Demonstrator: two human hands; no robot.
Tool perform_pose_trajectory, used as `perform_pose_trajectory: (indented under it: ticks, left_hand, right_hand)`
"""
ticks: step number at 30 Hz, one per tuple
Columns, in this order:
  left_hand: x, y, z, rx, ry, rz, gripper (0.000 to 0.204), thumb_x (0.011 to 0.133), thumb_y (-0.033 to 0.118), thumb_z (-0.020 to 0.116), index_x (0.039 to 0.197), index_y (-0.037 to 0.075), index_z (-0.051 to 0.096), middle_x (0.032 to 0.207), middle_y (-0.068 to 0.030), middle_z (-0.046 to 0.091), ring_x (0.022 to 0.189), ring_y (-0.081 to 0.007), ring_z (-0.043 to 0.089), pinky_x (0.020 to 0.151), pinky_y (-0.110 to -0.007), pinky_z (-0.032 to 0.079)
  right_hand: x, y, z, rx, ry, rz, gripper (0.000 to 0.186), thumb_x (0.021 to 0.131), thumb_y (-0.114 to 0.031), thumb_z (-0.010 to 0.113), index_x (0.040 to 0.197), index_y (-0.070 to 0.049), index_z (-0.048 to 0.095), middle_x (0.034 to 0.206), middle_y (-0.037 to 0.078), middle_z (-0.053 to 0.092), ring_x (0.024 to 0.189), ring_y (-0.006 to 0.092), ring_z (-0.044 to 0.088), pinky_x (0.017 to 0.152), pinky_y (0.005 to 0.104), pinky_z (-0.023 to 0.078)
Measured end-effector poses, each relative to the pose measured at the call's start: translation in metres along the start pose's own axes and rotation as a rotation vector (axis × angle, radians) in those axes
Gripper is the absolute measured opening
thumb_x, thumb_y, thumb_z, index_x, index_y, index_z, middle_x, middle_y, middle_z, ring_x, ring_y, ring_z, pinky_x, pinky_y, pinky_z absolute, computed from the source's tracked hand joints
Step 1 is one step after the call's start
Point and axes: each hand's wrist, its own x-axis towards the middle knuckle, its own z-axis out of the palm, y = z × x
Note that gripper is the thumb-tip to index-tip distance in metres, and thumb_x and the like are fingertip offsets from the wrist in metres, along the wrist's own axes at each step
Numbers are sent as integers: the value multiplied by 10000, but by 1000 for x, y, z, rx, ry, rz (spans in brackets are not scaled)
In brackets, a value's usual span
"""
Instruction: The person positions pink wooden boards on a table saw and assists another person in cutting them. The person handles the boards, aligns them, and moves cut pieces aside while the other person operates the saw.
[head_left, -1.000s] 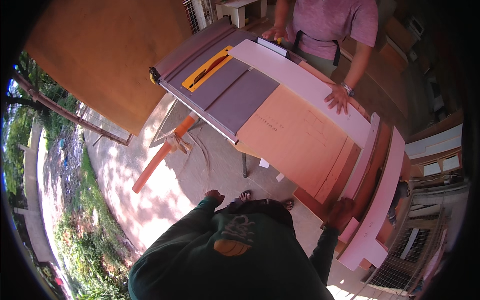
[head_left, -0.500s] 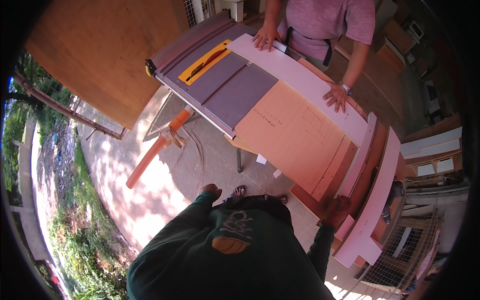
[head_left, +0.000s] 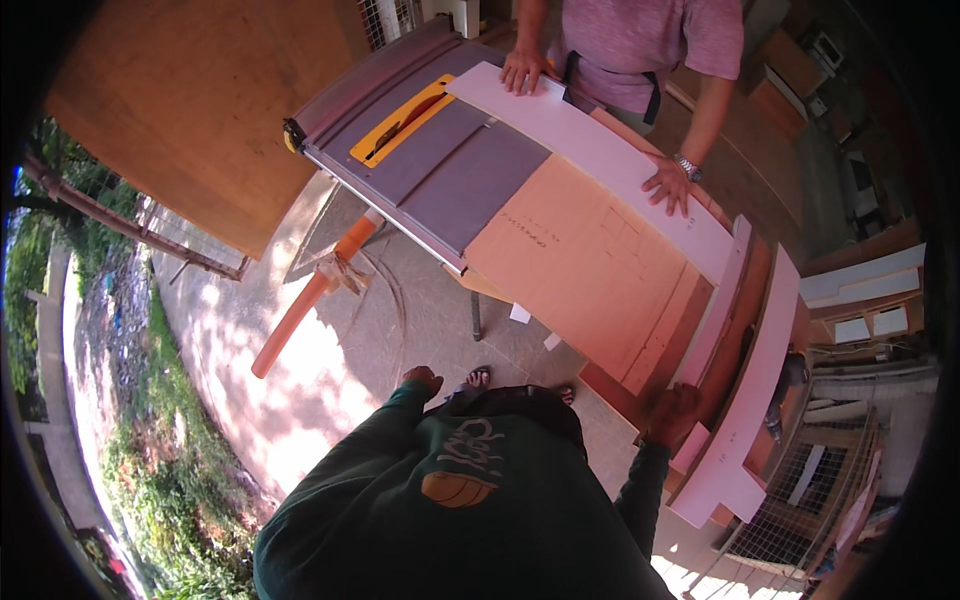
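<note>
My left hand hangs beside my body above the floor, its fingers curled into a fist with nothing visible in it. My right hand is closed and rests at the near right end of the work surface. It lies over a narrow white strip, and whether its fingers grip the strip is hidden. Across from me, a co-worker's two hands lie flat on a long white board. That board spans the grey saw table and a plywood panel with pencil marks.
A reddish saw blade stands in the yellow insert of the table. Another white board with a notched end lies on the right. An orange pipe slants below the table, and a large brown panel stands at the left.
The table, boards and co-worker sit slightly higher and further left in the picture. Both my hands keep nearly the same pose, and the co-worker's hands stay on the white board.
</note>
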Motion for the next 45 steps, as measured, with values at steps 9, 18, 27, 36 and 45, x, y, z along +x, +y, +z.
perform_pose_trajectory:
  ticks: [9,18,27,36,45]
  left_hand:
    - [-2,4,-3,12,24,-10,497,840,540,692,1074,116,802,1186,-214,752,1176,-419,679,1065,-498,520]
    - [3,6,-1,11,15,21,495,846,527,666,1067,107,806,1172,-210,758,1187,-409,677,1081,-497,503]
    - [17,-3,15,94,97,-36,490,855,538,672,1059,114,811,1160,-183,769,1169,-394,691,1059,-491,517]
    - [-5,15,-6,33,-21,7,548,885,510,613,1095,39,800,1220,-244,739,1213,-407,676,1088,-501,496]
    - [-5,12,-1,18,-4,-16,493,861,532,677,1105,123,802,1226,-210,743,1203,-413,674,1090,-492,513]
  right_hand:
    - [1,-5,0,15,-18,55,173,881,-51,652,1029,27,696,1112,190,639,969,337,691,849,427,581]
    - [1,-5,1,34,16,53,164,852,-5,640,1002,35,693,1085,191,643,959,338,695,840,407,595]
    - [3,-11,-1,54,-6,90,172,859,-41,644,1011,19,698,1089,191,642,979,342,691,884,439,572]
    - [0,4,1,-7,-10,11,189,887,-60,645,1049,22,698,1137,200,641,937,323,715,828,413,598]
    - [0,6,3,26,-1,45,185,867,-51,658,1035,10,706,1132,200,642,958,337,705,843,427,591]
